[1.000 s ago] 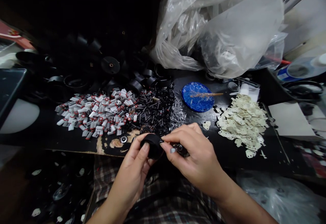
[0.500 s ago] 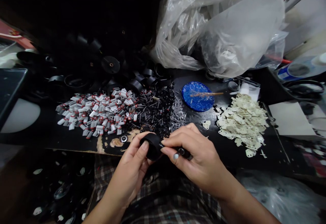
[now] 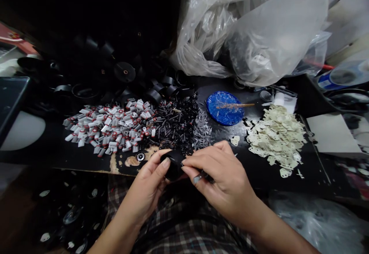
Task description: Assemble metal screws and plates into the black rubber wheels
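Left hand [image 3: 150, 182] curled around a black cup [image 3: 177, 157] near the worktop [image 3: 259, 177], the right hand [image 3: 223, 173] tucks a dark tool [image 3: 208, 177] beneath fingertips pinched at the cup's side, close work seemingly calling for steadiness.

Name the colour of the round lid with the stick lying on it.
The lid is blue, with pale smears; the head view shows it best.

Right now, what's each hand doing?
Left hand: closed, holding a black round part.
Right hand: closed, pinching something small and dark at the part's edge.
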Demonstrator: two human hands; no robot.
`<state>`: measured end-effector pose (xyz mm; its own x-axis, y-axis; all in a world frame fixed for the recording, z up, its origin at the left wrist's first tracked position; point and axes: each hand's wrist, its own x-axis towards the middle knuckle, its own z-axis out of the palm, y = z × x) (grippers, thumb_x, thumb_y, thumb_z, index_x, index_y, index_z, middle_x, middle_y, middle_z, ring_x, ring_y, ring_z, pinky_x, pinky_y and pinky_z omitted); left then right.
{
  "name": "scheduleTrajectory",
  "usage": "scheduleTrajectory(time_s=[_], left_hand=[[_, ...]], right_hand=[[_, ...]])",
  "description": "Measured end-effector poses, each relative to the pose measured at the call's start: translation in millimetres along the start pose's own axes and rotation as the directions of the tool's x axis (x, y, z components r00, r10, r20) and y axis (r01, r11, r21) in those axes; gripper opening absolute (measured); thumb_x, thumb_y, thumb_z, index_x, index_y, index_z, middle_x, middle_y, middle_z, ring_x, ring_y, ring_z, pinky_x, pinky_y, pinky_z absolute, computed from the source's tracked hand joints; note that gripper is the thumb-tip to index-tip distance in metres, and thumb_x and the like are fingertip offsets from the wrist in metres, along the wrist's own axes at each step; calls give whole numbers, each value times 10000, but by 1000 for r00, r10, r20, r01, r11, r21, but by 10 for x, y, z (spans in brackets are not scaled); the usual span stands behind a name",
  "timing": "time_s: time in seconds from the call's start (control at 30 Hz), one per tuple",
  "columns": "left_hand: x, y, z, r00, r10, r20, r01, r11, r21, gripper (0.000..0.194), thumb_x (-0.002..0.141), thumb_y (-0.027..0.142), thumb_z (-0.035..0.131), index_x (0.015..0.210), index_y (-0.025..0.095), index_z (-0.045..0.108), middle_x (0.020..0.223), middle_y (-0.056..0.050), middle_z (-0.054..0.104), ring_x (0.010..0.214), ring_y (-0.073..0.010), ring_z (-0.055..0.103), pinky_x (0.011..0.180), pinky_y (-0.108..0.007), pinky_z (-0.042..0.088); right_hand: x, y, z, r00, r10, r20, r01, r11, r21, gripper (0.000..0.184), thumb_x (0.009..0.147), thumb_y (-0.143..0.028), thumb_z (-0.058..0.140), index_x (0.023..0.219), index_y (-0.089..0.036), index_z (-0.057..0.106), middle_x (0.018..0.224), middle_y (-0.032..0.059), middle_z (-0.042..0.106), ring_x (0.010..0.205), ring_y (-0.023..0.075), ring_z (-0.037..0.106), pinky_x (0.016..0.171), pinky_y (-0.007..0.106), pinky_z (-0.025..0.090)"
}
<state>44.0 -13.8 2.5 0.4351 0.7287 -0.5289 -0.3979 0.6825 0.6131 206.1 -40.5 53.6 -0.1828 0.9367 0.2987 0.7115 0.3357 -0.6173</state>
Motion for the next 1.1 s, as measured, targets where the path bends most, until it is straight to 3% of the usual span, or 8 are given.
scheduleTrajectory(time_s=[0.1,0.33,0.67,0.73,0.83,0.9,1.0,1.1], left_hand=[[-2,6,19,1000,14,-24,-13,1000,8,252,756,331,711,977,213,681,892,-31,681,785,-151,643,687,-223,524],[-13,78,-45,982,154,-112,-149,987,56,163,822,331,642,955,243,670,932,17,658,856,-127,631,858,-306,537],[-7,95,-165,983,181,-16,-160,904,397,207,841,368,604,1026,289,652,1014,-7,686,944,-183,636,833,-272,495],[-44,123,-201,958,278,65,-265,785,560,172,843,331,603,994,294,678,1013,-11,698,955,-184,632,834,-254,479],[-145,132,-218,859,448,249,-492,582,648,186,845,288,595,1001,324,691,952,-14,731,937,-202,654,849,-281,477],[-196,92,-183,813,532,236,-546,559,624,193,839,283,605,1004,338,688,924,-11,736,939,-209,657,881,-307,470],[-188,-19,-82,871,489,-37,-395,744,538,168,854,315,591,1002,338,665,1006,13,686,954,-178,631,901,-298,462],[-115,-117,3,948,286,-139,-230,919,320,209,876,360,552,1074,343,620,1147,25,605,1003,-164,590,881,-297,493]], right_hand=[[28,1,-63,998,-15,62,16,1000,-16,76,879,-137,574,912,-188,620,829,0,694,748,143,605,740,349,355],[16,21,-183,898,236,371,-279,958,66,261,873,-88,539,1099,-217,535,1073,21,598,980,137,564,846,272,453],[11,-16,-236,891,266,368,-320,943,91,199,916,-237,525,1098,-201,595,1032,35,666,932,182,613,810,306,458],[-35,9,-248,834,332,440,-461,858,227,156,929,-278,501,1014,-215,616,916,6,679,836,145,615,751,268,450],[-128,70,-252,699,299,650,-681,556,476,226,936,-375,459,950,-201,603,730,-21,647,567,84,527,567,220,409],[-173,121,-231,659,245,711,-737,402,544,244,922,-402,464,962,-185,570,758,-8,642,515,71,491,519,215,392],[-174,213,-170,740,414,530,-651,638,411,97,877,-276,510,931,-203,544,839,2,632,655,111,553,609,244,419],[-125,317,-92,850,479,221,-471,878,-91,89,835,-155,510,872,-216,563,848,-2,635,739,150,546,689,290,386]])
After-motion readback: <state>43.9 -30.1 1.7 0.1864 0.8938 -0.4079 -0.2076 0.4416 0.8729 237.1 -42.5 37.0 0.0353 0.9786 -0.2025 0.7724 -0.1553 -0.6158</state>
